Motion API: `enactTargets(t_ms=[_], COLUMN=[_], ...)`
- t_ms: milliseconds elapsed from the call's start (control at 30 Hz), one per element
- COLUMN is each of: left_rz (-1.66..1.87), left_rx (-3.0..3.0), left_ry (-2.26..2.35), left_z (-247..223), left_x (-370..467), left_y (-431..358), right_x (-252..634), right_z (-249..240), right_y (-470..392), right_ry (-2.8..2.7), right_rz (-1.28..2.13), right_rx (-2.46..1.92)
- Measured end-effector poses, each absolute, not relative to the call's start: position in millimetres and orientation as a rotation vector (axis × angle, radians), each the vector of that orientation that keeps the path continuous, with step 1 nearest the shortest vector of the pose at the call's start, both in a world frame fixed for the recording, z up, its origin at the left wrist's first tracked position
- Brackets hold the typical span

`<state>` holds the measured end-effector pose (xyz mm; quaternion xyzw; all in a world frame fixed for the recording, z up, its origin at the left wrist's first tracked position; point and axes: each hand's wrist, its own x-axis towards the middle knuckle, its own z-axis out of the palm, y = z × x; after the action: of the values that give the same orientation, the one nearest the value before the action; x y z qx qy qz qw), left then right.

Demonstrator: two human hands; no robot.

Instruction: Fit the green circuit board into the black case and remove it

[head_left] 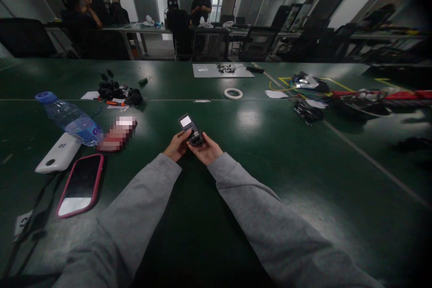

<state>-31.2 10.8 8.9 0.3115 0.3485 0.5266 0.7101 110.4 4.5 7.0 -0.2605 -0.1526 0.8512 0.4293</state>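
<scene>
A small black handheld device (191,129) with a lit white screen is held between both hands above the green table (162,126). My left hand (177,145) grips its left side, with the thumb on the front below the screen. My right hand (208,148) holds the lower right edge, its fingers wrapped round the bottom. The device is tilted, its screen end pointing up and to the left. Both forearms are in grey sleeves.
At left lie a water bottle (72,117), a white power bank (59,154), a pink-edged phone (81,184) and a red item (118,134). Ahead are a white ring (233,93) and a silver panel (205,72). Cables (307,110) lie at right. Several people are beyond the table.
</scene>
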Motion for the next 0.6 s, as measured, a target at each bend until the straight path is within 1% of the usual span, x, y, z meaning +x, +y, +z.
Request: enactTargets(t_ms=[100,400,500,600], left_rz=[1.203,1.274,1.260,1.269], left_rx=[0.692,0.779,0.807,0.831], left_ry=[0.753,0.740,0.747,0.755], left_z=[7.6,-0.6,-0.9,-1.6], left_x=[-30.3,-31.3,-31.6,-31.1], left_y=[10.4,16.5,16.5,17.1], right_x=[113.8,118.0,122.0,126.4], right_z=[5.7,8.1,3.8,-7.7], right_y=[7.7,8.4,12.5,19.4], right_ry=[-0.285,-0.310,-0.360,-0.505], right_rz=[2.160,2.148,2.128,2.039], right_rx=[-0.606,-0.615,-0.649,-0.674])
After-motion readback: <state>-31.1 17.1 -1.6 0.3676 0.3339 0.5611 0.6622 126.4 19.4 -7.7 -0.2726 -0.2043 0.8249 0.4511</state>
